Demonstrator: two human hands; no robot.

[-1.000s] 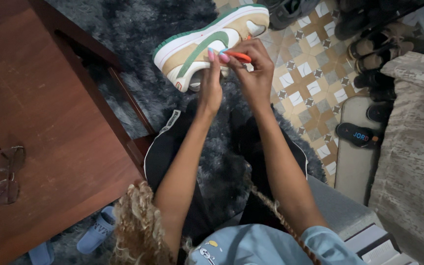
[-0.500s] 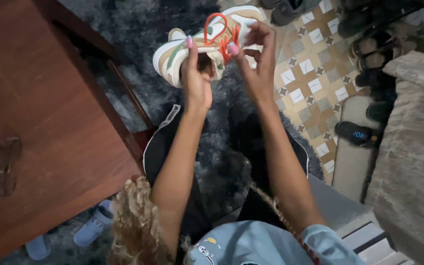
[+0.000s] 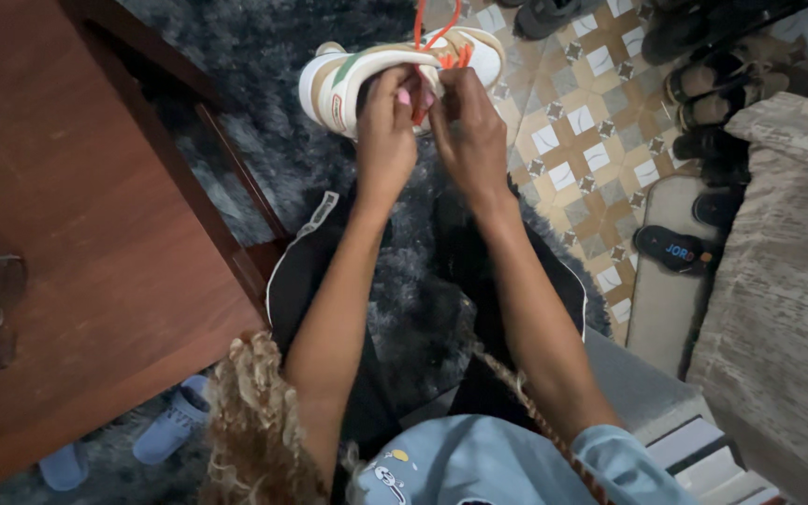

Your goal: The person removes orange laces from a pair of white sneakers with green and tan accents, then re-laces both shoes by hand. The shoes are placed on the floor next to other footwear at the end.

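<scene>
Fingers of left hand (image 3: 387, 131) & right hand (image 3: 468, 131) pinch orange lace (image 3: 434, 37) on sneaker (image 3: 353, 79), long axis left-right, toe pointing right.

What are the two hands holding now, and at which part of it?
Both hands hold the sneaker. The left hand grips its collar, beside the tongue, and the right hand pinches the orange lace near the eyelets.

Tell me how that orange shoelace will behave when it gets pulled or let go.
The orange lace is probably floppy: it curves in a loose loop above the sneaker. It likely weighs almost nothing, so it would droop if released. Both the left hand and right hand pinch near the eyelets, suggesting it slips through easily.
</scene>
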